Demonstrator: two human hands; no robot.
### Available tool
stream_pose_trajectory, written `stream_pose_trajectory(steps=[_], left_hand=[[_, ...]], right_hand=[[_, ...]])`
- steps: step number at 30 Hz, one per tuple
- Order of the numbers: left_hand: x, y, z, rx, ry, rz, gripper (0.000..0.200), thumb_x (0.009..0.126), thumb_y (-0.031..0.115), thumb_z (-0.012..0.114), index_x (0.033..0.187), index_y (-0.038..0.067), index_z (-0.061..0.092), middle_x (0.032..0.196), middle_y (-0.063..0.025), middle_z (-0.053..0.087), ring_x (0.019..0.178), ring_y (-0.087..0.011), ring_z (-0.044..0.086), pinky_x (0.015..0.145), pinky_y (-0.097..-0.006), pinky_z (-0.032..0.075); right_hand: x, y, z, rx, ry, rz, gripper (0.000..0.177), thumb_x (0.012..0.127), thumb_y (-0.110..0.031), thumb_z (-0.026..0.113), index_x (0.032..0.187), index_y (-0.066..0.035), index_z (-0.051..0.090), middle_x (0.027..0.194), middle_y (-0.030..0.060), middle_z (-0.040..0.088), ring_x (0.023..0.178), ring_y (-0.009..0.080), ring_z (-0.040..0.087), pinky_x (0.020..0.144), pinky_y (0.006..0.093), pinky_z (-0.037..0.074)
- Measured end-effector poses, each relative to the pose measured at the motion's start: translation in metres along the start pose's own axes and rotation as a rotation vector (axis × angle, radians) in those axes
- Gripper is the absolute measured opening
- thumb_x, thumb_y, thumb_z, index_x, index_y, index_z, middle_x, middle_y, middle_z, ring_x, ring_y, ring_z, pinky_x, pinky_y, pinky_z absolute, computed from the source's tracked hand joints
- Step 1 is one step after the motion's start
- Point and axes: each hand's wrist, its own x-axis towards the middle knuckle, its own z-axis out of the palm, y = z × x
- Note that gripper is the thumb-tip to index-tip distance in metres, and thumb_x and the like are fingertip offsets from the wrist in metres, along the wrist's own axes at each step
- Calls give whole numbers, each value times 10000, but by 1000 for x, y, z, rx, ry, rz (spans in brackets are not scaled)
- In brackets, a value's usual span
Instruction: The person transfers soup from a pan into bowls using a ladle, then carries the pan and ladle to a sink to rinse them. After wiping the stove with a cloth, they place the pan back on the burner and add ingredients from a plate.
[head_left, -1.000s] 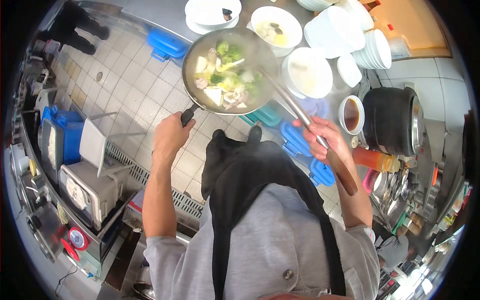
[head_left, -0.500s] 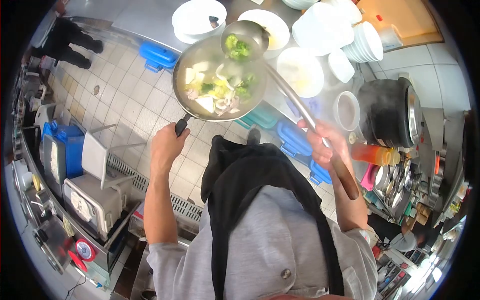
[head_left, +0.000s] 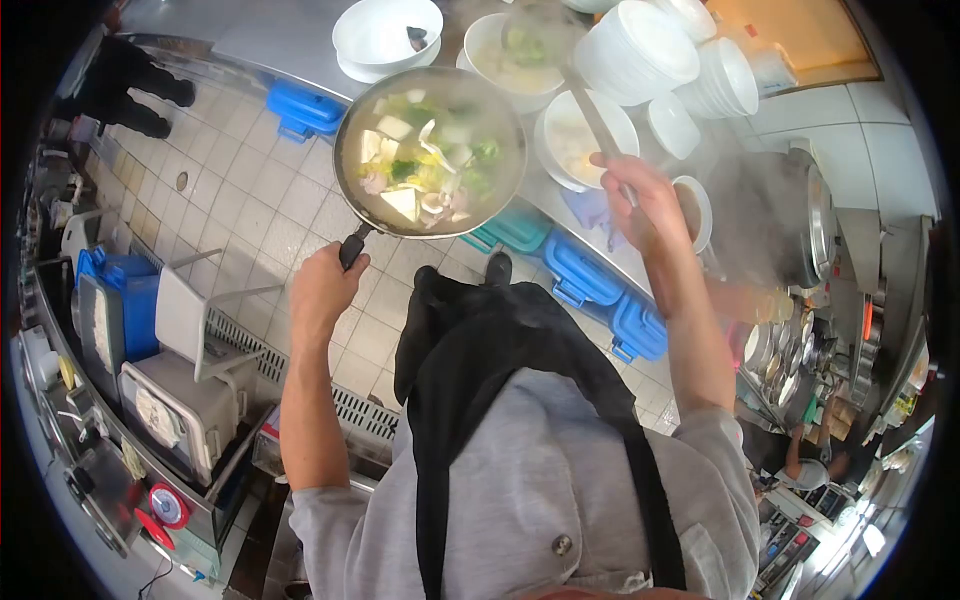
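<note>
My left hand (head_left: pixel 325 290) is wrapped round the black handle of a pan (head_left: pixel 352 125), held over the floor beside the counter edge. White tofu-like pieces (head_left: pixel 400 205), green broccoli and pale slices lie in it, steaming. In my right hand (head_left: pixel 645 205) is the long handle of a metal ladle (head_left: pixel 593 122). Its head, blurred by steam, hangs over a white bowl (head_left: pixel 478 62) and has green broccoli (head_left: pixel 522 45) at it. To the right stands another white bowl (head_left: pixel 545 150) with some liquid; at the left, a white bowl (head_left: pixel 370 35) has a dark piece inside.
Stacked white bowls (head_left: pixel 640 50) crowd the counter's back right. Beyond my right hand stand a small bowl (head_left: pixel 700 210) and a steaming dark pot (head_left: pixel 780 205). Blue bins (head_left: pixel 585 275) line the counter's underside. Other people (head_left: pixel 140 85) are at upper left and lower right.
The ladle has moved up and right, from over the pan to over the middle white bowl. My right hand has moved forward with it. The pan has shifted slightly left.
</note>
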Motion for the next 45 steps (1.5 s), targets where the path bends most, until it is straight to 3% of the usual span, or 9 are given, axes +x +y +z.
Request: stream_pose_trajectory(steps=[4, 6, 10, 18, 25, 29, 31, 39, 45], left_hand=[[1, 2, -1, 11, -3, 14, 407, 889, 410, 751, 913, 7, 701, 855, -258, 708, 843, -458, 688, 730, -545, 525], [1, 0, 2, 8, -4, 17, 410, 890, 410, 751, 914, 5, 699, 852, -258, 707, 843, -456, 689, 728, -542, 526], [0, -2, 5, -1, 5, 19, 413, 893, 411, 749, 928, 3, 699, 844, -255, 706, 842, -453, 690, 727, -535, 527], [1, -6, 10, -19, 42, 32, 417, 891, 408, 752, 898, -4, 691, 759, -237, 674, 753, -437, 665, 671, -506, 490], [1, -5, 5, -9, 43, 45, 406, 890, 408, 752, 895, 7, 692, 766, -232, 679, 759, -429, 669, 672, -504, 491], [0, 1, 0, -7, 27, 10, 406, 890, 411, 753, 891, 10, 691, 764, -230, 680, 755, -427, 669, 672, -508, 491], [0, 7, -6, 23, -66, -45, 408, 905, 426, 729, 959, 22, 711, 892, -237, 721, 867, -441, 690, 762, -531, 530], [3, -2, 1, 19, -19, -5, 419, 900, 425, 743, 919, 9, 702, 827, -251, 702, 824, -444, 688, 730, -527, 522], [3, -3, 5, -1, -8, 14, 413, 903, 412, 743, 939, 2, 706, 830, -252, 702, 831, -441, 691, 731, -525, 522]], right_hand=[[17, 8, -15, -407, -10, 10, 277, 961, -266, 644, 1033, 0, 671, 755, 30, 582, 578, 99, 510, 540, 324, 422], [14, 12, -19, -604, 5, -150, 284, 964, -253, 652, 1073, 9, 661, 761, 55, 622, 601, 87, 550, 540, 302, 439], [-29, 5, -23, -548, 78, -179, 307, 971, -227, 662, 1143, 26, 656, 752, 37, 623, 591, 71, 546, 530, 269, 434], [-81, 28, -25, -497, -93, -61, 330, 973, -116, 675, 1288, -18, 657, 750, -39, 571, 571, 44, 494, 517, 247, 403], [-45, 56, -2, -557, -174, -120, 297, 978, -114, 663, 1258, -13, 659, 783, -22, 567, 556, 40, 475, 501, 255, 394], [-25, 50, 11, -427, -341, 46, 281, 979, -130, 658, 1220, 14, 635, 769, -1, 571, 518, 62, 497, 481, 250, 394], [-22, 46, 17, -405, -381, 70, 283, 978, -135, 658, 1213, 20, 626, 763, 3, 569, 505, 69, 502, 474, 245, 391], [-20, 23, 13, -86, -421, 258, 321, 948, -144, 663, 1211, 38, 641, 745, 14, 575, 477, 72, 490, 434, 239, 358], [-37, 22, 12, -313, -366, 114, 279, 970, -153, 641, 1190, 19, 647, 729, -13, 547, 488, 52, 481, 441, 235, 361]])
